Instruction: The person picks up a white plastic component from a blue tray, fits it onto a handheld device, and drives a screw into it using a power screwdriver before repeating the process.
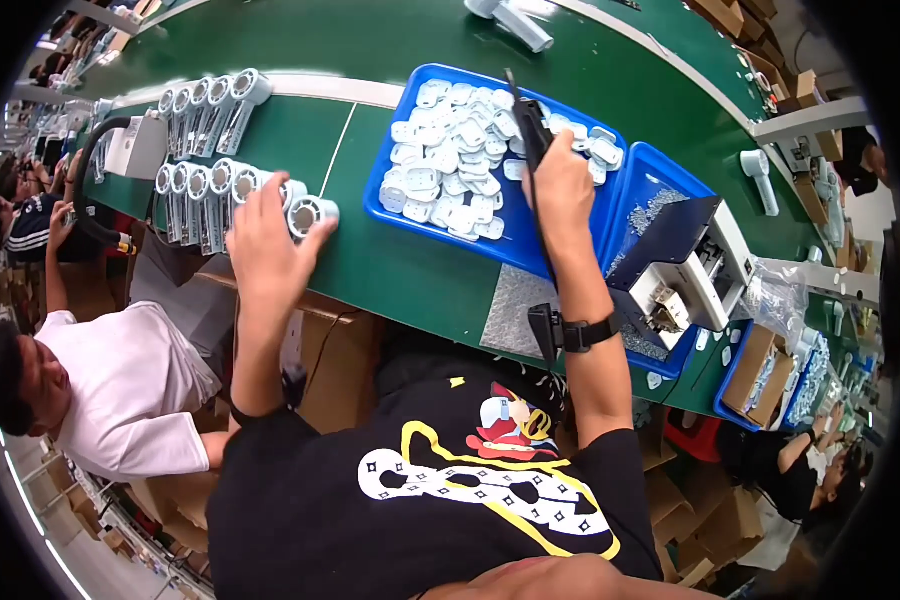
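Note:
My left hand (270,245) reaches over the near row of white fan-like housings (198,182), its fingers stretched and thumb apart. Between fingers and thumb shows the round head of the last housing (311,216); its handle is hidden by my hand, so firm contact cannot be made out. My right hand (562,190) is closed around a black electric screwdriver (535,125), its thin bit pointing up and away and its cord running down along my forearm. Below it lies a blue tray (382,178) heaped with small white plastic plates (457,150).
Another row of housings (208,95) stands farther back. Right of the tray, a screw feeder box (690,265) sits in a blue bin (642,160) holding small screws. Loose white housings (760,183) lie at right. A person in a white shirt (135,385) sits close at left.

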Available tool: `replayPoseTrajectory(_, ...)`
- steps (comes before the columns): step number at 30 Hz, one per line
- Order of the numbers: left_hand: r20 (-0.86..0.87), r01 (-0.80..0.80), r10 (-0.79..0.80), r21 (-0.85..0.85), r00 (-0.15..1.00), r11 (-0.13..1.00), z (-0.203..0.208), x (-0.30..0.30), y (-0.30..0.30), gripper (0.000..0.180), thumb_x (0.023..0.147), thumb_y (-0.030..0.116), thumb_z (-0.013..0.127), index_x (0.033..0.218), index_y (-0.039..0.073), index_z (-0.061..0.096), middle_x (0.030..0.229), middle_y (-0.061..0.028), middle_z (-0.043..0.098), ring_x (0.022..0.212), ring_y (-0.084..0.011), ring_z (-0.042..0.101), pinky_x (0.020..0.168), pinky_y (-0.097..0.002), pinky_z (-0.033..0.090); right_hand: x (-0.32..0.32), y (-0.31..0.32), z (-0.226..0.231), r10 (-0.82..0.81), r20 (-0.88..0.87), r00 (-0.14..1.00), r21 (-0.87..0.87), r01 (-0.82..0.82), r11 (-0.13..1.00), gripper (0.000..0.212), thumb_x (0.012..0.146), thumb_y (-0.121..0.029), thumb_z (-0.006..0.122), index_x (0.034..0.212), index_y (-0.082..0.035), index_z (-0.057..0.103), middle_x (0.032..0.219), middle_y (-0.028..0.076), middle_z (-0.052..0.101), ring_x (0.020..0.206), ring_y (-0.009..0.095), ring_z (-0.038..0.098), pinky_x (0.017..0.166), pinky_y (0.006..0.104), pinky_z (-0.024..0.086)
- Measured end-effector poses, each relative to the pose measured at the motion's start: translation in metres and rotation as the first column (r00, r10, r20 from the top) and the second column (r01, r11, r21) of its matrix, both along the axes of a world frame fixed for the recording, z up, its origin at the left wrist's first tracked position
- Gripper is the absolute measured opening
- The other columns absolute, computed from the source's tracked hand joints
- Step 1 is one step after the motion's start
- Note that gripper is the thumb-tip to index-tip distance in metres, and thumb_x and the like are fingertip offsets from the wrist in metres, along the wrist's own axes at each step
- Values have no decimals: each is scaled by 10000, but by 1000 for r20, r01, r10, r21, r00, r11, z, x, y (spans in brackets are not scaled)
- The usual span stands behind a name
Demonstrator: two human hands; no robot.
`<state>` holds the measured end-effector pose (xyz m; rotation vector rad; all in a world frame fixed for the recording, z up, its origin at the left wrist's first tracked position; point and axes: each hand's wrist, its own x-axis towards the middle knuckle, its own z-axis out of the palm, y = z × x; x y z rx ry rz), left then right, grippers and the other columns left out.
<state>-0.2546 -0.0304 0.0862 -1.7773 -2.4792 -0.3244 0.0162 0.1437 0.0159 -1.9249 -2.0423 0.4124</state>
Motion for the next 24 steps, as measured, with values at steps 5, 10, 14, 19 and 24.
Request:
replayPoseTrajectory(5, -153, -42, 40, -7, 987, 999, -92, -26, -99, 732, 753, 366, 818, 1334, 54, 500, 1071, -117, 601, 980, -307, 581, 832, -457, 453, 20, -17, 30, -13, -217, 976, 2, 14, 1000, 484, 801, -154, 757, 1157, 8, 471, 761, 175, 671, 700, 297, 691, 616, 398, 554)
replayPoseTrajectory(10, 115, 244, -317, 416, 941, 876, -65, -3, -101, 708, 738, 351, 855, 1267, 50, 493, 1038, -120, 598, 925, -288, 585, 788, -429, 485, 56, -89, 71, -86, -828, 554, -177, -112, 978, 601, 765, -179, 838, 1215, -19, 474, 748, 28, 599, 571, 85, 570, 498, 220, 460)
replayPoseTrajectory(14, 325, 16, -726, 907, 606, 420, -59, 84, -40, 760, 714, 437, 887, 1173, 36, 432, 918, -104, 607, 804, -233, 586, 685, -379, 506, 79, -155, 83, -202, -924, 325, -267, -169, 949, 649, 763, -167, 858, 1264, -36, 466, 771, 25, 594, 544, 82, 552, 478, 214, 439)
replayPoseTrajectory(19, 731, 292, -682, 651, 5, 700, -54, 177, -16, 875, 700, 662, 792, 1155, 7, 431, 902, -108, 592, 728, -222, 588, 638, -344, 473, 110, -199, 83, -261, -947, 188, -299, -215, 930, 642, 776, -144, 856, 1269, -23, 463, 767, 20, 591, 582, 82, 568, 505, 212, 453)
replayPoseTrajectory(24, 656, 595, -721, 677, -222, 433, -70, 220, 29, 751, 741, 631, 764, 1049, -14, 533, 825, -114, 592, 676, -303, 587, 615, -374, 473, 122, -197, 46, -259, -872, 416, -287, -4, 958, 664, 752, -175, 892, 1249, -49, 469, 780, 8, 613, 622, 52, 564, 566, 212, 468)
